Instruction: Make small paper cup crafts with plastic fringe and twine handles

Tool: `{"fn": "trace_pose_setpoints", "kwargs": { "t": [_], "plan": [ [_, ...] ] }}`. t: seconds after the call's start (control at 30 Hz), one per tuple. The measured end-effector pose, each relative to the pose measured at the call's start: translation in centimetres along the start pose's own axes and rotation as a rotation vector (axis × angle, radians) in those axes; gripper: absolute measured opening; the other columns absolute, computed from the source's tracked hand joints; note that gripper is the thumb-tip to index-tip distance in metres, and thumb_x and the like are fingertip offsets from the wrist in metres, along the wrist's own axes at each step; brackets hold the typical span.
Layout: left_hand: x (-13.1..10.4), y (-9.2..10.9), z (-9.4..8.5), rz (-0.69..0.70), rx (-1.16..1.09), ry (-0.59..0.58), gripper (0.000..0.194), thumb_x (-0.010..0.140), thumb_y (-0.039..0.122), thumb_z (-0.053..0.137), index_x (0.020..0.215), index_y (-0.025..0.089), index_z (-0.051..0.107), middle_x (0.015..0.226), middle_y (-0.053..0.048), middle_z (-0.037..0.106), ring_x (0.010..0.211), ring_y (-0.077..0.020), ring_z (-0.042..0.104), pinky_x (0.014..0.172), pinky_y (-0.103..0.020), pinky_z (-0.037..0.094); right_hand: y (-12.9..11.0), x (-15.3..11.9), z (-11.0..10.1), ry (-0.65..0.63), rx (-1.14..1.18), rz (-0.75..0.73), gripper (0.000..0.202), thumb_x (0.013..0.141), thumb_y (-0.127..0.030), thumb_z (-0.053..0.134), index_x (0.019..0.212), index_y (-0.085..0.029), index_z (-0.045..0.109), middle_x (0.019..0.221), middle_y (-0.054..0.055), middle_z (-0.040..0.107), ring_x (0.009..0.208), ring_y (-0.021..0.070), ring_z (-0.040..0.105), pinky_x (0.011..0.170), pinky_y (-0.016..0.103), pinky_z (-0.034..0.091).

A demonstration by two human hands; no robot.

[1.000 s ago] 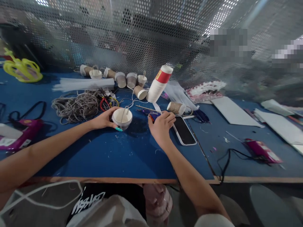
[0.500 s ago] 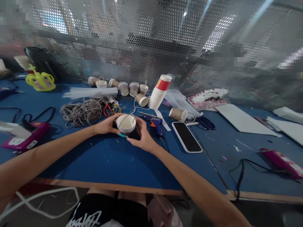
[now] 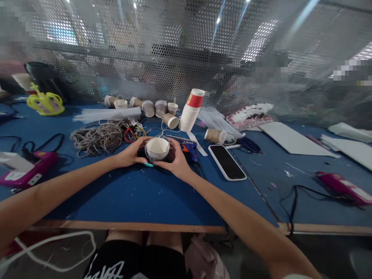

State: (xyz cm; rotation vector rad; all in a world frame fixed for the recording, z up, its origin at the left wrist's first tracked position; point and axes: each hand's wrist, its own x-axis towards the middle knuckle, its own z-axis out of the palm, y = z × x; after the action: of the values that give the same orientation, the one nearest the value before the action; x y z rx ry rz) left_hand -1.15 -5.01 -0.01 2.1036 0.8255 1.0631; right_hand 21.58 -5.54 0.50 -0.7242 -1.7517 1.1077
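A white paper cup (image 3: 157, 147) with grey material round its outside is held between my two hands, its open top facing up. My left hand (image 3: 135, 153) wraps its left side, thumb at the front. On the right side, my right hand (image 3: 176, 159) curls round it, with its thumb also near the front. The cup's lower part is partly hidden by the fingers. Just behind my right hand lies a blue glue gun (image 3: 192, 150) with an orange trigger. A tangled heap of grey cord (image 3: 97, 137) lies beyond my left hand.
A leaning stack of paper cups (image 3: 190, 116) stands behind my hands, with several wrapped cups (image 3: 148, 109) to its left. A phone (image 3: 227, 162) lies to the right. Magenta devices (image 3: 344, 188) with black cords rest at both sides. A yellow crown (image 3: 45, 102) sits far left.
The cup has turned in my hands, and the strand that crossed its mouth no longer shows there. My fingers stay round it. The whole view has shifted slightly.
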Motion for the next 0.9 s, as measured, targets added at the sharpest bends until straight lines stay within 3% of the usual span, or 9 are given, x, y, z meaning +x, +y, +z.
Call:
{"fn": "trace_pose_setpoints", "kwargs": {
  "t": [0.1,0.27,0.43,0.53,0.63,0.9],
  "plan": [
    [0.0,0.0,0.2,0.110,0.153,0.108,0.093,0.067,0.067,0.071,0.142,0.022,0.037,0.135,-0.019,0.046,0.124,-0.0356,0.051,0.100,-0.054,0.047,0.5,0.2,0.1,0.047,-0.066,0.021,0.085,0.056,-0.044,0.086,0.126,-0.024,0.043,0.131,0.012,0.047,0.125,0.0288,0.050,0.108,0.050,0.042],
    [-0.2,1.0,0.5,0.274,0.411,0.317,0.060,0.091,0.061,0.043,0.134,0.020,0.045,0.121,-0.015,0.050,0.111,-0.0267,0.053,0.092,-0.047,0.051,0.5,0.3,-0.1,0.059,-0.278,0.022,0.081,0.050,-0.042,0.088,0.119,-0.024,0.050,0.118,0.009,0.047,0.121,0.0294,0.049,0.112,0.054,0.034],
    [-0.3,2.2,0.7,0.429,0.581,0.576,0.033,0.096,0.045,0.039,0.103,0.016,0.052,0.095,-0.009,0.051,0.088,-0.0220,0.050,0.073,-0.038,0.047,-0.3,-0.2,-0.1,0.017,-0.216,-0.003,0.076,0.055,-0.038,0.086,0.118,-0.025,0.045,0.119,0.009,0.051,0.120,0.0282,0.050,0.109,0.051,0.037],
    [0.1,2.8,0.6,0.455,0.639,0.435,0.032,0.099,0.036,0.027,0.080,0.019,0.046,0.075,-0.004,0.046,0.070,-0.0184,0.043,0.064,-0.035,0.040,-0.8,-0.3,0.2,-0.045,-0.086,0.032,0.072,0.060,-0.036,0.082,0.117,-0.023,0.040,0.116,0.009,0.057,0.113,0.0255,0.057,0.103,0.046,0.044],
    [0.4,3.2,0.6,0.508,0.649,0.275,0.030,0.098,0.029,0.029,0.074,0.020,0.043,0.068,-0.003,0.044,0.064,-0.0173,0.039,0.059,-0.032,0.038,-1.1,-0.3,0.3,-0.043,-0.100,0.050,0.071,0.058,-0.035,0.082,0.115,-0.023,0.041,0.115,0.009,0.059,0.111,0.0259,0.058,0.102,0.045,0.044],
    [0.3,3.3,0.6,0.510,0.548,0.250,0.021,0.094,0.019,0.036,0.075,0.019,0.044,0.068,-0.003,0.045,0.063,-0.0161,0.042,0.056,-0.028,0.039,-0.9,-0.2,0.3,0.017,-0.095,0.066,0.078,0.057,-0.039,0.083,0.120,-0.021,0.039,0.116,0.011,0.059,0.110,0.0269,0.058,0.102,0.047,0.044]
  ]
}}
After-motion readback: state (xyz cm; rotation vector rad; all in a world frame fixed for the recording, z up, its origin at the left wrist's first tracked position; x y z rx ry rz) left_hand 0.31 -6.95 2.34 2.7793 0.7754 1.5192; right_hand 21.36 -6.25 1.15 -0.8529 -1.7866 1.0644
